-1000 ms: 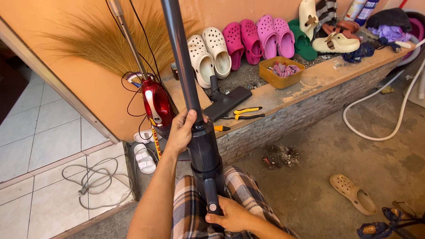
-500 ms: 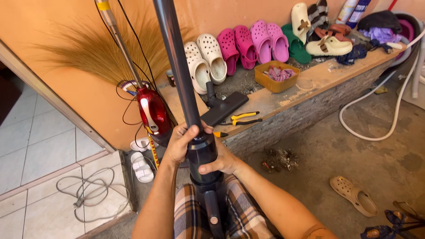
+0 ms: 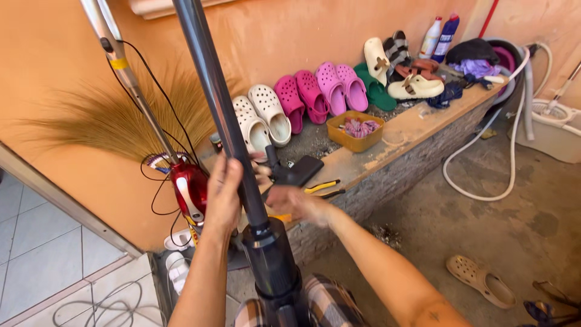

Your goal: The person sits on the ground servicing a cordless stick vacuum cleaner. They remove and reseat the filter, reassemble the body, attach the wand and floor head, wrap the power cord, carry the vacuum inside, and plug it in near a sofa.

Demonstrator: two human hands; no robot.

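The left hand (image 3: 223, 195) is wrapped around a long dark grey metal vacuum tube (image 3: 221, 109) standing upright at near centre; the right hand (image 3: 296, 203), fingers spread loose, hovers just right of it, near the stone ledge (image 3: 399, 136) of shoes.

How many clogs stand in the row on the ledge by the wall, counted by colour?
White clogs: 2
Dark pink clogs: 2
Light pink clogs: 2
Green clogs: 1 clearly seen; a second cannot be made out
Total: 7
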